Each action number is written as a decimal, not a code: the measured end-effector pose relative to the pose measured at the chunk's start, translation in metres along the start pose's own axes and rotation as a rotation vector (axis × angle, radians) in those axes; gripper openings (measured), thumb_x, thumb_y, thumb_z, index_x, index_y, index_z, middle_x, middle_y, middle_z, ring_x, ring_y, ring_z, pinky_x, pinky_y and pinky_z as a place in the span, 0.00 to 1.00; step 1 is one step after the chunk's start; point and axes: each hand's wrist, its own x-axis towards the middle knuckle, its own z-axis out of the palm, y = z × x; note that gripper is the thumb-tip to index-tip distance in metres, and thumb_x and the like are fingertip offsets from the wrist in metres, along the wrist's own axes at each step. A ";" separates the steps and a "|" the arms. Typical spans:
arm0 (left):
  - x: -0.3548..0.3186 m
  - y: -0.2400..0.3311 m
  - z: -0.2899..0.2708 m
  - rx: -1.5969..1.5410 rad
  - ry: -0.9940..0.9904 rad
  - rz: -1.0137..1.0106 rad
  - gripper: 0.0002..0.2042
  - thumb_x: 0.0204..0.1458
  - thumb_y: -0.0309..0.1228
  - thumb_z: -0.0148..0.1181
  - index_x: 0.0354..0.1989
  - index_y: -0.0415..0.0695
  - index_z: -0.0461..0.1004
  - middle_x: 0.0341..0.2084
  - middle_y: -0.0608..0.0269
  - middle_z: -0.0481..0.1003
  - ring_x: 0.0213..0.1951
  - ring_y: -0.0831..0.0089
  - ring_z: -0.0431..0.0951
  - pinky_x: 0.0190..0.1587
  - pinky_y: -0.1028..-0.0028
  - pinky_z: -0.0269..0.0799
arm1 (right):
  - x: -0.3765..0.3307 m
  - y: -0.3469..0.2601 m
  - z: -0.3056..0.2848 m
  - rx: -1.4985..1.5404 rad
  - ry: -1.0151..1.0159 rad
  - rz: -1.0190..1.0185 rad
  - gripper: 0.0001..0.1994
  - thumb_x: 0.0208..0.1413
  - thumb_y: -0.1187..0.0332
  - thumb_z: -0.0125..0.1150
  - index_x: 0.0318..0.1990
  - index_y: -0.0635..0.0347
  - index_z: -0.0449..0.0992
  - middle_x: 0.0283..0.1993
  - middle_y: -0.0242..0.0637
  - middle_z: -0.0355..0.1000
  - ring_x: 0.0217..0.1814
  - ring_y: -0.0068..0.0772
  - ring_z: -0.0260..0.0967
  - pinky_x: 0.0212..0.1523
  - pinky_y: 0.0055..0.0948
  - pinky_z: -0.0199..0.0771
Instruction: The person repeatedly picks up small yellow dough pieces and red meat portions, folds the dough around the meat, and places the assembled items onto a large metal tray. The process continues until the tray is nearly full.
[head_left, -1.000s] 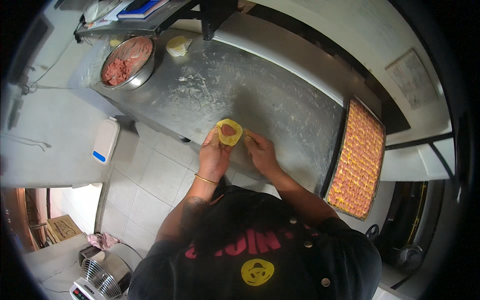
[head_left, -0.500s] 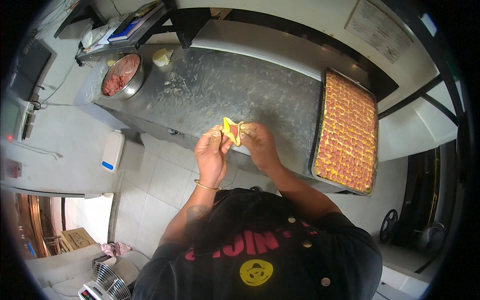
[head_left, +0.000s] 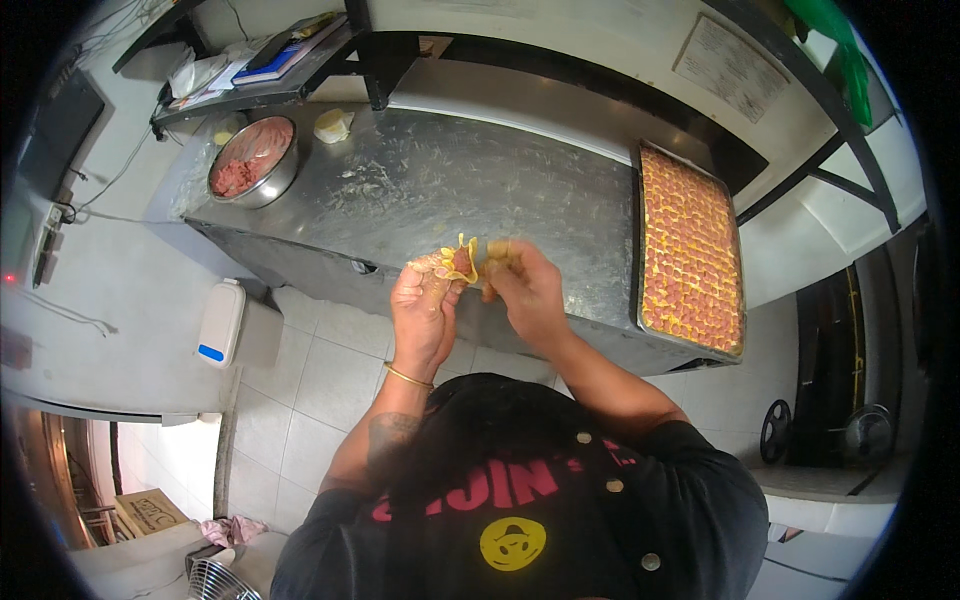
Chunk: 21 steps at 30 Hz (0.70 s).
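Observation:
Above the front edge of the worktop, my left hand (head_left: 425, 298) is closed around a small dumpling (head_left: 462, 263). Its thin yellow wrapper is gathered into an open, ruffled cup, and pink minced meat shows inside. Just to the right, my right hand (head_left: 530, 290) hovers a little apart from the dumpling. Its fingertips are blurred, but they look spread, and I see nothing held in them.
A steel bowl (head_left: 270, 190) of pink minced meat stands at the worktop's (head_left: 480, 170) left end, near a small pale wrapped lump (head_left: 333, 126). At the right end lies a large tray (head_left: 742, 270) packed with rows of filled yellow dumplings. A white bin (head_left: 222, 322) stands below left.
My right hand has drawn away from the dumpling, slightly to the right. The wrapper, flatter and more spread before, is now gathered up around the meat. The whole view has shifted slightly.

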 end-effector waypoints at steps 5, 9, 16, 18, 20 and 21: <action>-0.008 0.017 -0.027 0.000 -0.120 -0.019 0.08 0.68 0.24 0.57 0.52 0.40 0.74 0.50 0.57 0.79 0.52 0.67 0.80 0.57 0.64 0.77 | -0.006 -0.012 0.027 -0.443 -0.062 -0.253 0.07 0.62 0.73 0.66 0.44 0.65 0.78 0.38 0.33 0.79 0.36 0.19 0.74 0.38 0.24 0.75; -0.001 0.025 -0.021 0.021 -0.122 0.051 0.08 0.69 0.23 0.54 0.53 0.39 0.74 0.53 0.56 0.78 0.54 0.67 0.80 0.59 0.65 0.77 | -0.010 -0.004 0.040 -0.229 0.157 -0.094 0.05 0.59 0.73 0.70 0.39 0.63 0.80 0.35 0.35 0.80 0.34 0.20 0.74 0.35 0.24 0.75; 0.005 0.013 -0.007 0.015 -0.173 0.024 0.07 0.69 0.22 0.54 0.52 0.38 0.74 0.50 0.56 0.79 0.55 0.68 0.80 0.59 0.66 0.78 | -0.027 -0.026 0.045 -0.743 0.242 -0.438 0.13 0.52 0.71 0.76 0.41 0.63 0.79 0.35 0.35 0.78 0.33 0.27 0.74 0.35 0.29 0.74; 0.008 0.010 -0.003 -0.016 -0.221 -0.029 0.07 0.68 0.22 0.55 0.52 0.37 0.75 0.50 0.56 0.80 0.54 0.68 0.80 0.59 0.67 0.78 | -0.037 -0.030 0.034 -0.823 0.265 -0.453 0.21 0.48 0.72 0.78 0.49 0.65 0.78 0.36 0.32 0.76 0.35 0.23 0.71 0.38 0.26 0.73; 0.008 0.005 0.002 -0.061 -0.297 -0.080 0.08 0.68 0.22 0.55 0.52 0.37 0.76 0.51 0.57 0.79 0.54 0.69 0.80 0.58 0.68 0.78 | -0.038 -0.040 0.034 -0.786 0.364 -0.460 0.27 0.48 0.68 0.78 0.56 0.62 0.77 0.36 0.34 0.78 0.37 0.35 0.76 0.43 0.33 0.78; 0.004 -0.003 0.003 0.071 -0.330 -0.093 0.07 0.68 0.23 0.56 0.51 0.38 0.76 0.50 0.59 0.80 0.52 0.70 0.80 0.57 0.69 0.78 | -0.037 -0.039 0.029 -0.752 0.355 -0.418 0.30 0.48 0.67 0.78 0.60 0.61 0.75 0.38 0.35 0.79 0.39 0.35 0.77 0.45 0.32 0.78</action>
